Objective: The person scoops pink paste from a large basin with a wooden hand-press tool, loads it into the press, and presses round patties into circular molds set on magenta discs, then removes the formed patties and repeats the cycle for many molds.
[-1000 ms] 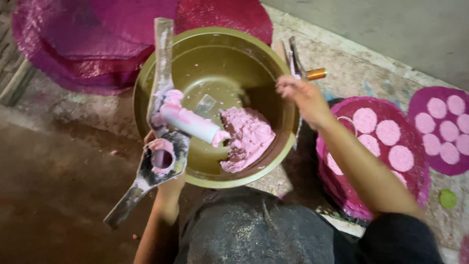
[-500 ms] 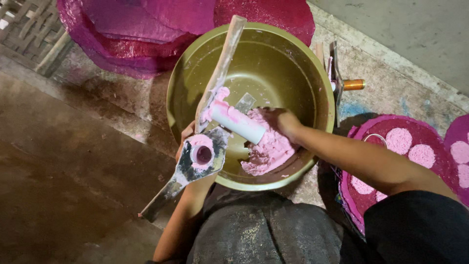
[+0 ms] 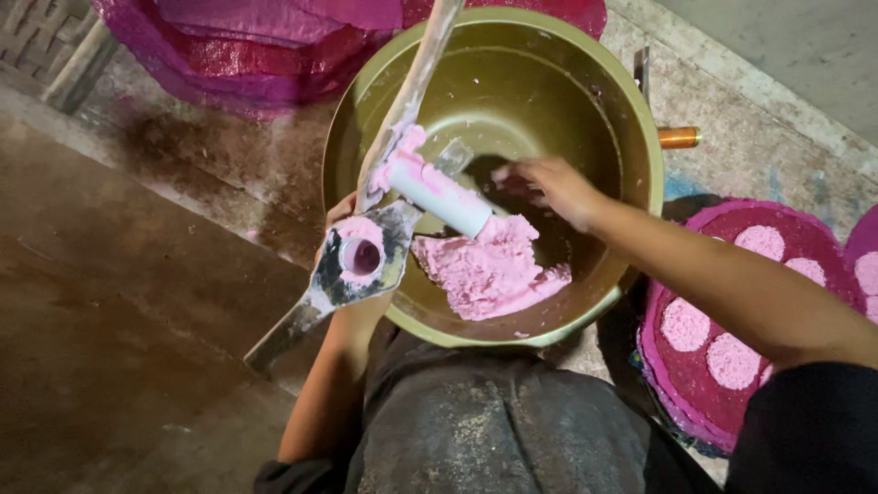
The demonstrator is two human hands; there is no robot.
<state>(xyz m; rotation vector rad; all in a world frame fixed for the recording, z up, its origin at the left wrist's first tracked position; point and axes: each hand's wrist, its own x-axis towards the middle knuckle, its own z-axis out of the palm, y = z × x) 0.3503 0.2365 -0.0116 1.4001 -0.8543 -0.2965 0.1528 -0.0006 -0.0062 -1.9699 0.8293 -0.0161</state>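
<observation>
A large olive-green bowl (image 3: 631,119) sits in front of my knees with a lump of pink dough (image 3: 485,270) at its near side. My left hand (image 3: 340,215) grips a hinged metal press (image 3: 361,261) smeared with pink dough, held over the bowl's near left rim. The press has a round cup holding pink dough, and a white cylinder plunger (image 3: 439,195) sticks out over the bowl. My right hand (image 3: 549,187) reaches into the bowl just above the dough, fingers loosely curled; whether it holds dough I cannot tell.
A pink round tray (image 3: 677,384) at right carries several pink dough discs (image 3: 732,359). Pink woven trays (image 3: 247,55) lie stacked beyond the bowl. A tool with an orange handle (image 3: 679,137) lies behind the bowl's right rim. Bare dark floor (image 3: 110,329) spreads at left.
My right hand came from the bowl's right rim down into the bowl by the dough. The view shifted, so the bowl sits further right. The press stays in my left hand.
</observation>
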